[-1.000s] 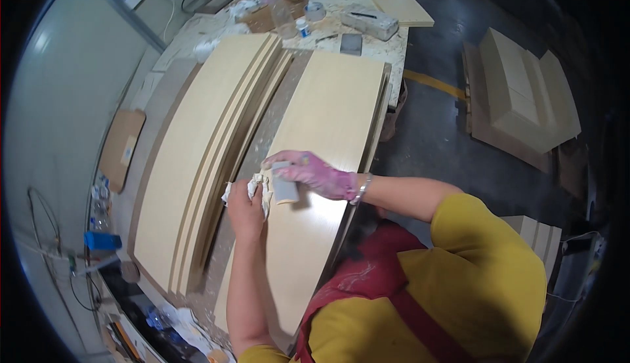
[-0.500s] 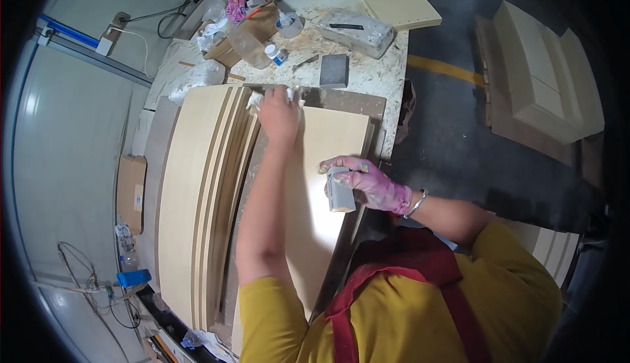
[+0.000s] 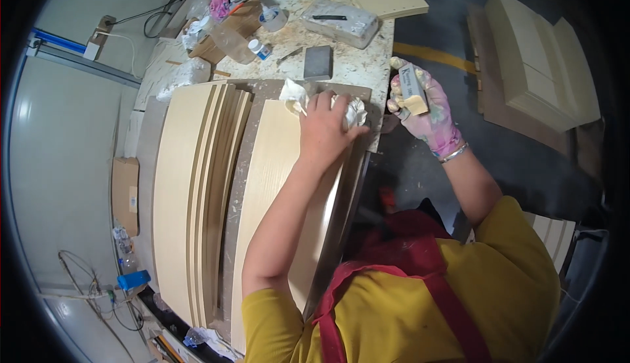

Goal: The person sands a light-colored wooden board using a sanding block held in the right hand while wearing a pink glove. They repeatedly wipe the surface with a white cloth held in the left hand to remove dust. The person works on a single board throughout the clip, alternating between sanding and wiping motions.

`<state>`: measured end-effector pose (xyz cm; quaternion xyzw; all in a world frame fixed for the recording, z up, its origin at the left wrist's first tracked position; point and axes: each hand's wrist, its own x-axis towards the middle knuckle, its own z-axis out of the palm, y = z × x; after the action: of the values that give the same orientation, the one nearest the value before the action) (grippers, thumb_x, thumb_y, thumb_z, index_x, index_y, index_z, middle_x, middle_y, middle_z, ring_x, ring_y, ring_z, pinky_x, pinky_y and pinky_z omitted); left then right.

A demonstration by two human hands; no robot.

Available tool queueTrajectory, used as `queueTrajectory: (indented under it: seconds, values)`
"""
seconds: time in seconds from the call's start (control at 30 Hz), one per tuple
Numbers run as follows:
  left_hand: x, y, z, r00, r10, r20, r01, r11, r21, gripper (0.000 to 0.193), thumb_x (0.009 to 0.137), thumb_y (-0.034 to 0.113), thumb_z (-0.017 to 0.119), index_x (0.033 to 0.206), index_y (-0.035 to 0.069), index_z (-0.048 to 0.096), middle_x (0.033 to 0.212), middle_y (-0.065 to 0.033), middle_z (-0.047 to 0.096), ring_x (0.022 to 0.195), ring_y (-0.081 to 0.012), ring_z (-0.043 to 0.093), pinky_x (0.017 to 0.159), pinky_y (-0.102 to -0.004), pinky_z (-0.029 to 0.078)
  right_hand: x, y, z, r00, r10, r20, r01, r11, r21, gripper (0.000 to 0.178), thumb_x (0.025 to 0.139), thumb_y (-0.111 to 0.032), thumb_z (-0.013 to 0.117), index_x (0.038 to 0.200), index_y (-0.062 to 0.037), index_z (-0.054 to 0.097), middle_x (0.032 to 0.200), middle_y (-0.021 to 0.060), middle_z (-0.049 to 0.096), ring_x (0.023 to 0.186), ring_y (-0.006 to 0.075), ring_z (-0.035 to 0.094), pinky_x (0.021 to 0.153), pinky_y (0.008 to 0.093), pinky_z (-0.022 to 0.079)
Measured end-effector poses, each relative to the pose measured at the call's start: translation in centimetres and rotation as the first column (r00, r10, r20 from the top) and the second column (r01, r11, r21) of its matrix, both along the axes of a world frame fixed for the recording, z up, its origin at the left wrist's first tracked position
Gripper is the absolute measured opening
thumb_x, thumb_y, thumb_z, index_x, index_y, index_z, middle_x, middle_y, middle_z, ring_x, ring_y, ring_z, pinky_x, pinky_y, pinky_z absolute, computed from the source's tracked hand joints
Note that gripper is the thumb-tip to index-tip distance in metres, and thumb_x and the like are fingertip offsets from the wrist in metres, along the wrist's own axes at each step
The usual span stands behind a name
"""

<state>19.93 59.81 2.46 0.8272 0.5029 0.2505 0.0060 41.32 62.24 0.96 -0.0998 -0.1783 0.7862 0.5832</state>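
My bare left hand [image 3: 326, 127] presses a crumpled white cloth [image 3: 352, 112] onto the far end of a pale wood-grained panel [image 3: 272, 159]. One corner of the cloth sticks out left of the fingers. Off the table's right edge, my right hand [image 3: 430, 117] is raised in a stained pink-and-white glove. Its fingers are wrapped round a small grey sanding block [image 3: 410, 88] with a yellowish end and dark print. Another dark grey block [image 3: 317, 62] lies flat on the table beyond the panel.
Several long pale panels [image 3: 174, 199] are stacked left of the worked one. At the back are a carton of odds and ends [image 3: 246, 21], a tape roll [image 3: 274, 20], a small white bottle [image 3: 258, 48] and a plastic-wrapped slab [image 3: 341, 23]. More boards [image 3: 535, 67] stand on a pallet at right.
My left hand and the cloth have slid right across the panel's far end. My right hand has lifted the sanding block away from the panel, up and to the right.
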Motion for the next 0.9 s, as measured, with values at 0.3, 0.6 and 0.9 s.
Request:
queueTrajectory:
  seconds: [0.3,0.6,0.9]
  values:
    - [1.3,-6.9,2.3,0.982,-0.187,-0.033,0.186,0.982,-0.046,0.044,0.066,0.011,0.070,0.108,0.010,0.058,0.112,-0.0163,0.055,0.102,-0.0361,0.054,0.081,-0.0446,0.047,-0.6,0.1,4.2,0.985,-0.043,0.168,0.016,0.987,0.160,0.032,0.095,-0.029,0.051,0.119,-0.0079,0.052,0.105,0.0104,0.060,0.095,0.0257,0.061,0.075,0.0422,0.053]
    - [-0.3,-14.3,-4.0,0.967,0.145,-0.211,-0.142,0.989,0.031,0.031,0.076,0.014,0.056,0.106,0.007,0.059,0.125,-0.0182,0.052,0.106,-0.0385,0.054,0.078,-0.0476,0.052,-13.0,4.2,-0.7,0.861,0.388,0.329,-0.471,0.852,0.228,0.028,0.094,-0.026,0.052,0.116,-0.0080,0.054,0.108,0.0074,0.062,0.096,0.0206,0.061,0.085,0.0329,0.051]
    - [-3.5,-37.6,-1.5,0.733,0.677,-0.071,-0.680,0.731,-0.052,0.039,0.078,0.012,0.056,0.117,0.013,0.058,0.130,-0.0129,0.052,0.111,-0.0326,0.056,0.076,-0.0376,0.055,-13.4,8.3,-7.4,0.691,0.665,0.283,-0.686,0.727,-0.032,0.044,0.093,-0.031,0.051,0.122,0.0018,0.051,0.108,0.0176,0.059,0.096,0.0307,0.057,0.090,0.0397,0.048]
